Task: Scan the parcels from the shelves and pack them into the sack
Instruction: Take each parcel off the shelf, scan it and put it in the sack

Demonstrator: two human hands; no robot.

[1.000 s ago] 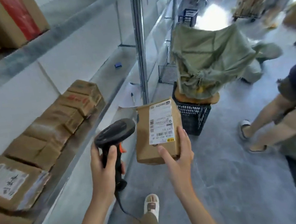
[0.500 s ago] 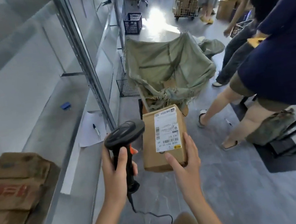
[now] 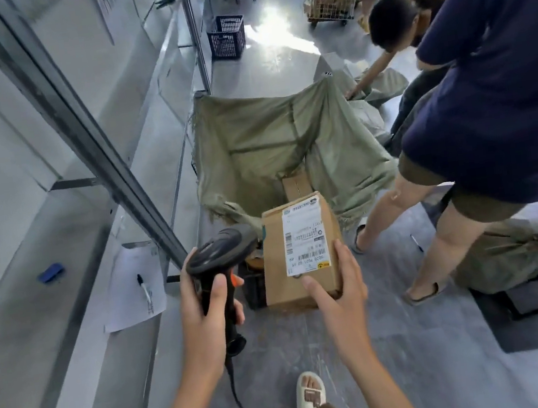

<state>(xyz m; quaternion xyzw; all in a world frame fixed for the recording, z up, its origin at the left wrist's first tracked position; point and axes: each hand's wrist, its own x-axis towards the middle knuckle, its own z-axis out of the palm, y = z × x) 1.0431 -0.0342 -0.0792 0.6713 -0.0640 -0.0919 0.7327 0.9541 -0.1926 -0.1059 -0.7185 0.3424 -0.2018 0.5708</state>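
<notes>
Here your left hand (image 3: 206,309) gripped the black scanner (image 3: 219,246) by its handle, while your right hand (image 3: 337,289) clasped the labelled parcel (image 3: 298,251) from below, held up just before the open green sack (image 3: 253,144).

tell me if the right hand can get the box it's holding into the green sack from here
Probably yes. The right hand grips the box just short of the green sack, whose mouth gapes open toward it, with nothing between them. A person stands beside it, not across it.
</notes>
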